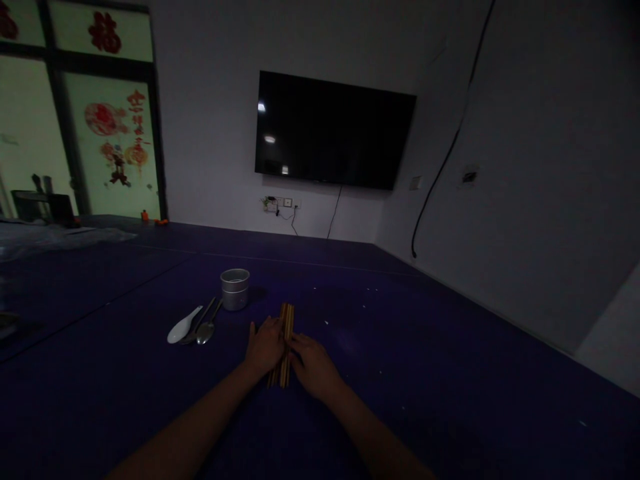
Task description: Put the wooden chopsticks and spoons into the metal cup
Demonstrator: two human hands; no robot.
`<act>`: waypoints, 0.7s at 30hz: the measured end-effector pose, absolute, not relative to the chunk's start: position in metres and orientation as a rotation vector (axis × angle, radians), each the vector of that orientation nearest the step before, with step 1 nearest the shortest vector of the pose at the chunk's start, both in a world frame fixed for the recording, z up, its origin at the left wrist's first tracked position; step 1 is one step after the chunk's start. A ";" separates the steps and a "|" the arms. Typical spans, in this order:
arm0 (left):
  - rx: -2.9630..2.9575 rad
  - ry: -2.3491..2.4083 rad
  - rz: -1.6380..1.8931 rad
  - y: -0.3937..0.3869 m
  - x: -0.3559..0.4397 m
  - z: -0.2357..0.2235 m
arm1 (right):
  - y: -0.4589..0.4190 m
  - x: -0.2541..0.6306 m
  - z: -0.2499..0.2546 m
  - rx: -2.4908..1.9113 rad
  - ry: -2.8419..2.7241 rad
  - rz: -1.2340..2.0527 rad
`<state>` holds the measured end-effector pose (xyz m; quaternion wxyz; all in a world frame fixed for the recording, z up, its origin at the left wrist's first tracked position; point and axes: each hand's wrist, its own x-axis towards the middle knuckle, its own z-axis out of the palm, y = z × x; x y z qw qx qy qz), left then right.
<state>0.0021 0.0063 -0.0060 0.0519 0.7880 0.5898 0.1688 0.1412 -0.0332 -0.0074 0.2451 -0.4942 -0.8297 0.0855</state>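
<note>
A bundle of wooden chopsticks (pixel 289 327) lies on the purple tabletop between my two hands, roughly lined up and pointing away from me. My left hand (pixel 265 347) presses on the bundle from the left, its fingers closed over the sticks and partly hiding them. From the right, my right hand (pixel 314 365) has its fingertips and thumb against the side of the same bundle. To the left lie a white soup spoon (pixel 184 326) and a metal spoon (pixel 205 331), with another thin metal utensil between them, partly covered. A silver metal cup (pixel 235 291) stands upright just behind them.
The purple table (pixel 450 373) reaches to the wall, with small white specks on it. Clear plastic sheeting (pixel 60 239) and a dark holder (pixel 43 207) are at the far left. A television (pixel 333 130) hangs on the wall; a black cable (pixel 440 175) dangles at the right.
</note>
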 end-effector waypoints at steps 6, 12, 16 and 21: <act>2.441 1.771 0.473 0.009 0.000 -0.010 | -0.033 0.142 -0.009 -1.356 -2.266 0.225; 2.481 1.767 0.452 0.012 -0.001 -0.015 | -0.034 0.142 -0.008 -1.369 -2.256 0.204; 2.492 1.749 0.442 0.012 -0.002 -0.016 | -0.032 0.142 -0.010 -1.381 -2.265 0.200; 2.504 1.754 0.430 0.012 -0.002 -0.016 | -0.032 0.143 -0.012 -1.372 -2.269 0.208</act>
